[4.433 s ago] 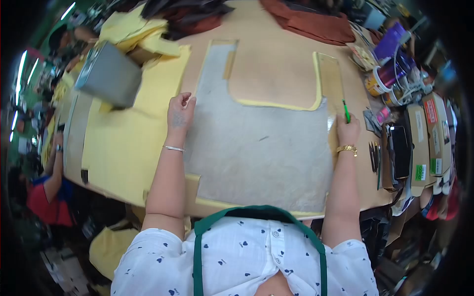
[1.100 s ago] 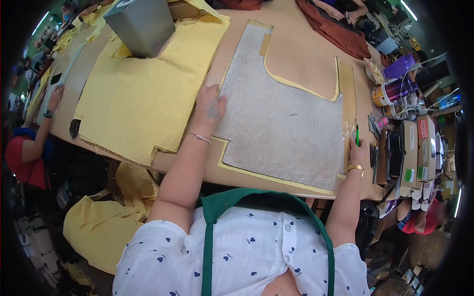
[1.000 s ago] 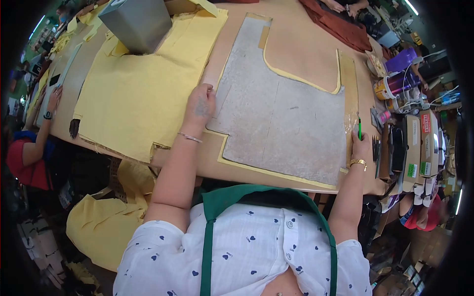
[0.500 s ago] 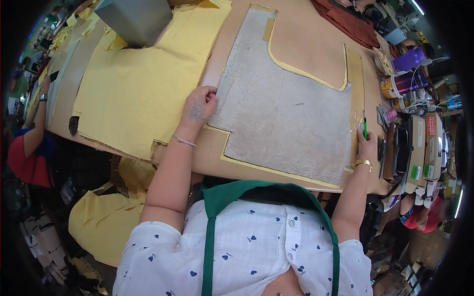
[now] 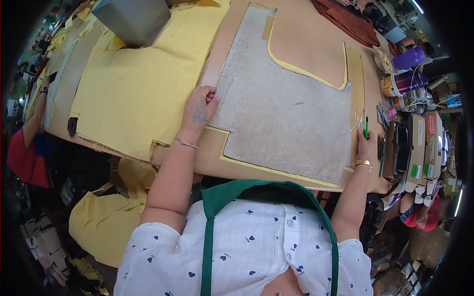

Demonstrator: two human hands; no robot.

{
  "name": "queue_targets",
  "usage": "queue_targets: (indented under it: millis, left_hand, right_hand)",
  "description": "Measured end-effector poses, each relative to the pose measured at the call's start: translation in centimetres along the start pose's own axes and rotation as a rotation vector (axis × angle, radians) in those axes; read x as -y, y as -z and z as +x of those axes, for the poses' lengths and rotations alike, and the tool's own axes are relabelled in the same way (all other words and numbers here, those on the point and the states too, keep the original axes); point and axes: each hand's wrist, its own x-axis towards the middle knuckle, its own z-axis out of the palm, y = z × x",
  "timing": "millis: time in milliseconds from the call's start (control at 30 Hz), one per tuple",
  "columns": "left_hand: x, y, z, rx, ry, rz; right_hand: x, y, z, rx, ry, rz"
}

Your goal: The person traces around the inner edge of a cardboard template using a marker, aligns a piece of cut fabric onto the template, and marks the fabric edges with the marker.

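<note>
A large grey pattern template point(image 5: 291, 123), edged with yellow cloth and tape, lies flat on the brown table. My left hand point(image 5: 200, 112) is at its left edge, fingers curled and thumb pressed toward them, pinching the template's edge. Along the right edge rests my right hand point(image 5: 366, 146), closed around a green pencil point(image 5: 367, 128) that points up, away from me. Under the right hand runs a strip of tan tape point(image 5: 355, 93) on the template's side. The right fingertips are partly hidden.
Stacked yellow fabric point(image 5: 133, 93) covers the table's left, with a grey metal block point(image 5: 133, 22) on it. Brown cloth point(image 5: 345, 22) lies at the far right. Cups point(image 5: 391, 86), a black case point(image 5: 402, 148) and boxes point(image 5: 432, 143) line the right. Another person's arm point(image 5: 37, 113) reaches in at left.
The green pencil has shifted slightly toward me in my right hand and its tip has moved a little. My left hand stays at the template's edge. The view has shifted slightly.
</note>
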Motion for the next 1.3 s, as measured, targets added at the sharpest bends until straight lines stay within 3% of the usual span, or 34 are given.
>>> queue_targets:
  millis: [433,1300]
  left_hand:
    - [-0.1,-0.1,-0.1,-0.052,0.014,-0.148]
    - [0.2,-0.1,0.5,0.022,-0.039,-0.007]
  right_hand:
    - [-1.3,-0.4,0.1,-0.042,0.081,0.026]
    - [-0.6,-0.1,-0.1,-0.062,0.115,-0.106]
